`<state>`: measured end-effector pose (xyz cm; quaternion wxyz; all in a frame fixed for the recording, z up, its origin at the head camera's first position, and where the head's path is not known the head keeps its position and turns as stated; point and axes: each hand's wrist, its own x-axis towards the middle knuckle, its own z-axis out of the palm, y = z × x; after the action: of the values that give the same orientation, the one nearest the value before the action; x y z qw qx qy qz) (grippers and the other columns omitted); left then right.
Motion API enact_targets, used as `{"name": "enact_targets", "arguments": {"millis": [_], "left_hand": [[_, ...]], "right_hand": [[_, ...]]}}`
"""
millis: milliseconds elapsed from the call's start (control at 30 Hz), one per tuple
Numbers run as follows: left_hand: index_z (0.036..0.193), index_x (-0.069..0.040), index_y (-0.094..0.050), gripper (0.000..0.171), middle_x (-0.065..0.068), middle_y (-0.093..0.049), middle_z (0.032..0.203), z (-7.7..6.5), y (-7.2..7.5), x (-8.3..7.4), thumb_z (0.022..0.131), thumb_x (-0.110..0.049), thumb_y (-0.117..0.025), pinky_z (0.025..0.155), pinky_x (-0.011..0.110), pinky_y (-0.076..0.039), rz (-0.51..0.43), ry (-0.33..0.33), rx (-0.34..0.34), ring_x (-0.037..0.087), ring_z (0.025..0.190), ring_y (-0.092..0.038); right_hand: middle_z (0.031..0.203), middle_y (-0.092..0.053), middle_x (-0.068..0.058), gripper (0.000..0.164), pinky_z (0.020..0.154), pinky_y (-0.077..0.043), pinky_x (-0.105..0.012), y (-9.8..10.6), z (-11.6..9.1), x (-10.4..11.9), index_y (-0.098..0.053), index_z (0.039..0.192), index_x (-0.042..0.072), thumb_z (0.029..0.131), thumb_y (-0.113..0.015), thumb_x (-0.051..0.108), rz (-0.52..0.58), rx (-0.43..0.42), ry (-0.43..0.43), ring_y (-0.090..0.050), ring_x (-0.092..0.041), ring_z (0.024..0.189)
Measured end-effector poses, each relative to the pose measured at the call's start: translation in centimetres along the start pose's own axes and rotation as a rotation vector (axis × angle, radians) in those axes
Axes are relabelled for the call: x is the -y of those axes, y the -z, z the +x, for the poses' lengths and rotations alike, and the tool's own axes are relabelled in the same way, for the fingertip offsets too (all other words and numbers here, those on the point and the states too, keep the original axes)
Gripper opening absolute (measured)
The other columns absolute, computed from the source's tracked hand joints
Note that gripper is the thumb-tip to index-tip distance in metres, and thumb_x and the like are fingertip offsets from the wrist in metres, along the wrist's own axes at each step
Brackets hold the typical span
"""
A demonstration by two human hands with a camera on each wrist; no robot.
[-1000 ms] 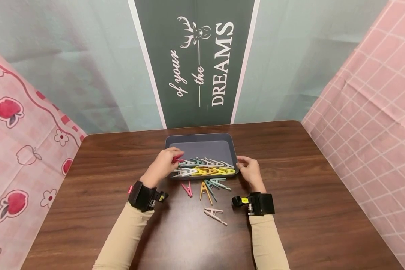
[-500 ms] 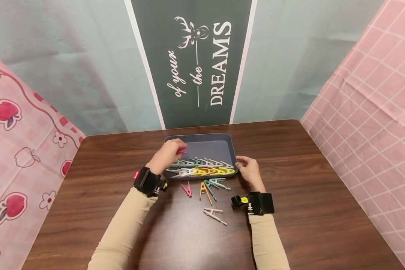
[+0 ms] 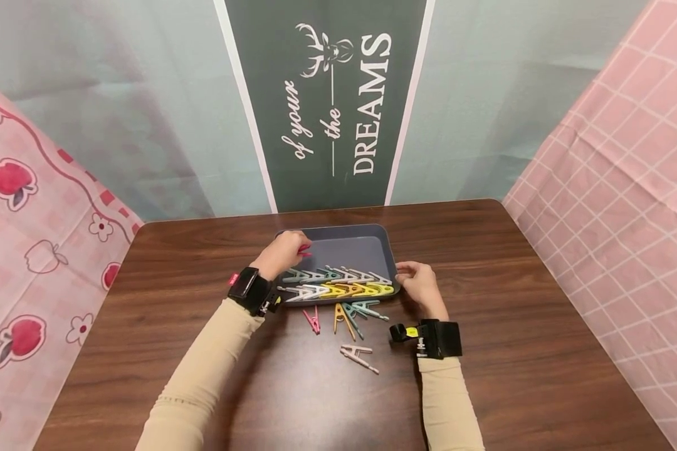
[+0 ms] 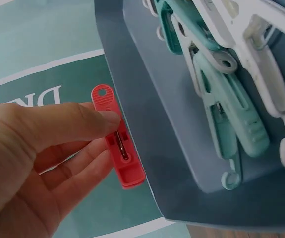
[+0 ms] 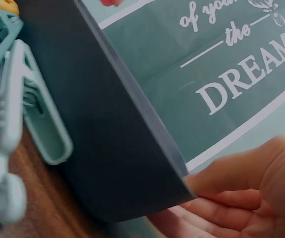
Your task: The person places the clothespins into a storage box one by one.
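My left hand (image 3: 279,255) pinches a red clothespin (image 4: 116,139) between thumb and fingers, above the left part of the dark grey tray (image 3: 358,247). Inside the tray, clothespins lie in two rows: white and yellow ones (image 3: 352,289) along the front wall, green and pale ones (image 3: 344,274) behind them. My right hand (image 3: 420,287) holds the tray's right side near the front corner. In the right wrist view the thumb lies at the rim, with the other fingers partly hidden behind the corner.
In front of the tray several loose clothespins lie on the brown wooden table (image 3: 485,269): a pink one (image 3: 313,321), an orange one (image 3: 341,319), green ones (image 3: 367,307) and a pale pink one (image 3: 358,357). Patterned cloths hang around the table.
My left hand has moved away from me, from the tray's front left towards its back left, still pinching the red clothespin. My right hand stays at the tray.
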<state>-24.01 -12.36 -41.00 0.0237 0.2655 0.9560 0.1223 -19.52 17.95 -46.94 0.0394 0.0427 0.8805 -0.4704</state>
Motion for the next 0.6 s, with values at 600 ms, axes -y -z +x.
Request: {"name": "enact_targets", "arguments": {"millis": [600], "left_hand": [[0.106,-0.001,-0.073,0.026,0.015,-0.074,0.101,1.3,-1.3,-0.1,0.082,0.006,-0.064,0.08,0.036,-0.058,0.062,0.01,0.115,0.025,0.093,-0.069]], "right_hand": [[0.108,-0.068,-0.03,0.03,0.068,-0.053,-0.016,1.3,-0.5,0.3,-0.063,0.112,-0.012,0.083,-0.06,-0.004,-0.02,0.117,-0.02,-0.071,-0.026,0.091]]}}
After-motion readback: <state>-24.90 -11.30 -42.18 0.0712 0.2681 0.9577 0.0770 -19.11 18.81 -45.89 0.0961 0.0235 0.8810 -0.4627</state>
